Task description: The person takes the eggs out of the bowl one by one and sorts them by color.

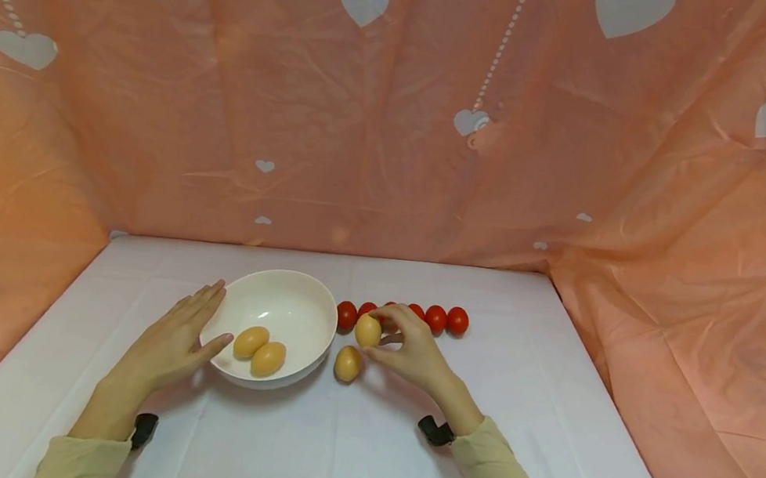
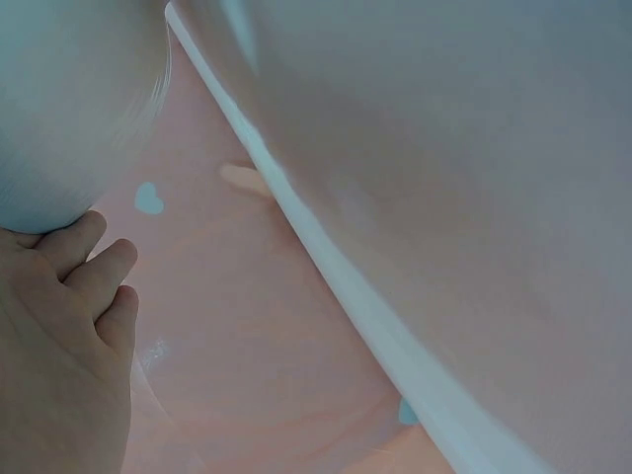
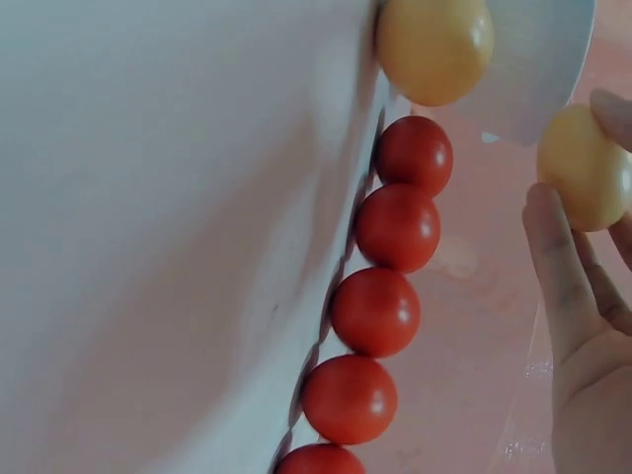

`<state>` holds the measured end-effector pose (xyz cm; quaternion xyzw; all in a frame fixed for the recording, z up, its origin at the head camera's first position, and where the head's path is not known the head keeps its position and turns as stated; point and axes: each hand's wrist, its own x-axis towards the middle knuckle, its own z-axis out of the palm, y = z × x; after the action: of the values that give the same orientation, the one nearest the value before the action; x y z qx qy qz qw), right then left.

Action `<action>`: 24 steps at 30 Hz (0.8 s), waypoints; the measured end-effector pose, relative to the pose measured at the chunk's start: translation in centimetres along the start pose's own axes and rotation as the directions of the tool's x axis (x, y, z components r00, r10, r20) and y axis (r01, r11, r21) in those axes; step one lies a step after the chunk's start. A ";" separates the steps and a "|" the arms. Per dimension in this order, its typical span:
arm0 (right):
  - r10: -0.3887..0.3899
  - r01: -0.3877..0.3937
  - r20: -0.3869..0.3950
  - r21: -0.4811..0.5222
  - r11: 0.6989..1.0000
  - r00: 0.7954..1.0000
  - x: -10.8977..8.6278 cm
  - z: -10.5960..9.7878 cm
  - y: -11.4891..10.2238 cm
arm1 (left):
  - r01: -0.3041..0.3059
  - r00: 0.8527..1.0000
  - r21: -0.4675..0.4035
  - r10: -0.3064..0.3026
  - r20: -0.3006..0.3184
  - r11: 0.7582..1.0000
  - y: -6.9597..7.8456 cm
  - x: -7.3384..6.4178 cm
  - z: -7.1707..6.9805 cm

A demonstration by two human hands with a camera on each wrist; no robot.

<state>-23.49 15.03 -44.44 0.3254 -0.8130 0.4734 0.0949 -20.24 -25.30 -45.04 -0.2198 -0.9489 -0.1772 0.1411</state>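
Observation:
A white bowl (image 1: 306, 317) stands left of the table's middle with two yellow-tan eggs (image 1: 268, 358) in it. My left hand (image 1: 175, 337) rests along the bowl's left side, fingers extended by the rim and thumb reaching over it. In the left wrist view, the fingers (image 2: 79, 247) lie against the bowl's outer wall. Right of the bowl, my right hand (image 1: 409, 348) pinches an egg (image 1: 368, 331) between thumb and fingertips. Another egg (image 1: 348, 364) lies on the table just below it, near the bowl.
Behind the right hand, a row of small red tomatoes (image 1: 457, 322) runs rightward from the bowl, partly hidden by the fingers. A white cloth covers the table (image 1: 302, 451). An orange curtain with pale hearts (image 1: 393, 153) encloses the back and sides.

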 end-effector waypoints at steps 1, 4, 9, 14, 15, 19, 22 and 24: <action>0.009 -0.009 0.011 -0.005 1.000 1.000 -0.1 -0.1 0.1 | -0.001 1.000 0.000 0.001 -0.001 1.000 0.0 0.0 0.0; 0.042 -0.040 0.047 -0.026 0.999 0.998 -0.4 -0.3 0.3 | 0.000 1.000 0.000 0.000 0.000 1.000 0.0 0.0 0.0; 0.097 -0.092 0.106 -0.053 0.994 0.990 -0.8 -0.5 0.7 | 0.006 1.000 0.004 -0.006 0.010 1.000 0.0 0.0 0.0; 0.132 -0.116 0.154 -0.111 0.987 0.979 -1.0 -0.5 0.9 | 0.012 1.000 0.002 -0.012 0.014 1.000 0.0 0.1 -0.1; 0.141 -0.120 0.163 -0.131 0.984 0.976 -1.1 -0.5 0.9 | 0.012 1.000 0.001 -0.012 0.014 1.000 0.0 0.1 -0.1; 0.197 -0.160 0.203 -0.186 0.969 0.959 -1.2 -0.4 0.9 | 0.010 1.000 0.003 -0.010 0.009 1.000 0.0 0.1 -0.1; 0.248 -0.203 0.230 -0.202 0.958 0.941 -1.2 -0.4 0.9 | 0.010 1.000 0.005 -0.010 0.008 1.000 0.0 0.1 -0.1; 0.278 -0.228 0.248 -0.211 0.951 0.928 -1.2 -0.3 1.0 | 0.012 1.000 0.006 -0.012 0.011 1.000 0.0 0.1 -0.1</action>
<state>-23.22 16.15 -45.48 0.2704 -0.8926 0.3571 -0.0521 -20.32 -25.33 -44.97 -0.2149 -0.9514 -0.1742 0.1354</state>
